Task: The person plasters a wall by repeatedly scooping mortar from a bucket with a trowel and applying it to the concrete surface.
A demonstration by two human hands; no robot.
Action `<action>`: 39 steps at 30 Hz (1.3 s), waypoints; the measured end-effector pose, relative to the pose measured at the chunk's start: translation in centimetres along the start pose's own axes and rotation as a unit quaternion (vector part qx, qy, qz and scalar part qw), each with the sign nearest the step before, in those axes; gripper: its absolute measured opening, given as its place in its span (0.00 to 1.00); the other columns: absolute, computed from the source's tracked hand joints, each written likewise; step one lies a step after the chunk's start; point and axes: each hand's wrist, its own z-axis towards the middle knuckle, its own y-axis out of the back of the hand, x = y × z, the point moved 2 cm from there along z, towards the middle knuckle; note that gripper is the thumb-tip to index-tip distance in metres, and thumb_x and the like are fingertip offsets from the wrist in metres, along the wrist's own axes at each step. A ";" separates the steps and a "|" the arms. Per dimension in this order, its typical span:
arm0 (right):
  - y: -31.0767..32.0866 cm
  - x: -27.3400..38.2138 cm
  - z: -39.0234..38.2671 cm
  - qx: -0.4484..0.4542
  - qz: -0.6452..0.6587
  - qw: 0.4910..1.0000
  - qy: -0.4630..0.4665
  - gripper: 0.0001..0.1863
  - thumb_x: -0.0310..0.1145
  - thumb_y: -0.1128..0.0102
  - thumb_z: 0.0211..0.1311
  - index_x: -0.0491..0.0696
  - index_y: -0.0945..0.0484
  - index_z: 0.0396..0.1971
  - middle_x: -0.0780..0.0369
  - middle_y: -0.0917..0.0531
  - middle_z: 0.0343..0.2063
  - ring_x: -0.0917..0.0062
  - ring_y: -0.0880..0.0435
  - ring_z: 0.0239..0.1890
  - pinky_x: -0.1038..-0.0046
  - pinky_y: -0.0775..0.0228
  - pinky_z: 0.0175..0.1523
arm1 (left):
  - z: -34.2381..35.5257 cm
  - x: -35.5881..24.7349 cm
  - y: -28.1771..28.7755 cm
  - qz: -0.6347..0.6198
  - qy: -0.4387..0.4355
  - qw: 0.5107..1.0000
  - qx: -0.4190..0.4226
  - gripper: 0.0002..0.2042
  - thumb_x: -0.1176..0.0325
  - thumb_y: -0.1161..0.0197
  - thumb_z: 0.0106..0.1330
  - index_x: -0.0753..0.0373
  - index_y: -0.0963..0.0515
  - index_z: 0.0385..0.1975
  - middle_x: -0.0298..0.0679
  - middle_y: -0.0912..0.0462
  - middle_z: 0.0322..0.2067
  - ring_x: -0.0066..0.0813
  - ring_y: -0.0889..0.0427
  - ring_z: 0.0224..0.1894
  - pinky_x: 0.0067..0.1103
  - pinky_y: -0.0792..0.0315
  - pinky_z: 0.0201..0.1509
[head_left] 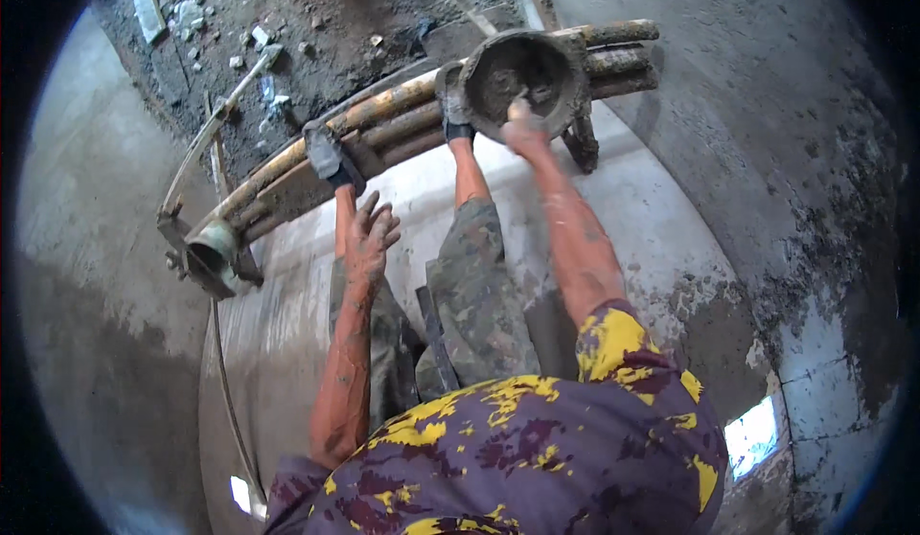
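Note:
My right hand [525, 131] reaches into a dark, mortar-caked bowl [494, 70] at the upper middle; its fingers are blurred, so what they hold, if anything, is unclear. My left hand [374, 243] is raised below the poles, fingers spread and holding nothing. The bowl sits on bundled rusty poles [402, 123] running across the view. My feet, in grey-black footwear [328, 159], rest against these poles. A second, pale green container [213, 246] sits in a frame at the poles' left end.
Rubble and dark soil [287, 27] lie beyond the poles. A pale, stained surface [661, 238] extends beneath my legs. Mottled concrete [105, 276] flanks both sides. A long thin rod [225, 372] runs down the left, and bright openings [750, 437] show low at both sides.

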 end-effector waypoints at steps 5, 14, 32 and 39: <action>4.9 1.1 -9.0 0.168 0.706 0.600 -0.338 0.17 0.42 0.44 0.53 0.50 0.32 0.40 0.61 0.27 0.18 0.81 0.31 0.11 0.79 0.44 0.09 | -1.1 -0.9 3.7 -0.003 -0.036 0.998 -0.044 0.23 0.64 0.45 0.63 0.59 0.39 0.59 0.44 0.30 0.50 0.32 0.24 0.44 0.24 0.27 0.45; 3.1 -3.8 -2.8 -0.041 -0.043 0.996 -0.061 0.14 0.43 0.51 0.56 0.47 0.27 0.31 0.59 0.22 0.27 0.71 0.22 0.30 0.69 0.30 0.27 | 0.1 -0.8 3.9 0.032 -0.017 0.999 -0.007 0.24 0.63 0.46 0.64 0.61 0.40 0.58 0.42 0.25 0.41 0.26 0.24 0.40 0.19 0.26 0.38; 7.8 3.5 -10.8 0.118 0.402 0.877 -0.234 0.16 0.32 0.49 0.46 0.45 0.28 0.39 0.52 0.20 0.24 0.64 0.19 0.23 0.66 0.27 0.25 | -1.9 -2.9 10.6 0.104 -0.073 0.992 0.020 0.23 0.62 0.48 0.65 0.67 0.40 0.56 0.47 0.32 0.52 0.39 0.28 0.52 0.29 0.28 0.48; -1.7 2.6 -6.1 -0.056 0.300 0.931 -0.201 0.18 0.32 0.48 0.44 0.44 0.26 0.38 0.51 0.20 0.28 0.64 0.19 0.32 0.66 0.28 0.36 | -1.4 -4.1 10.8 0.148 -0.109 0.979 0.089 0.23 0.61 0.46 0.63 0.57 0.39 0.57 0.46 0.31 0.51 0.38 0.27 0.50 0.28 0.30 0.49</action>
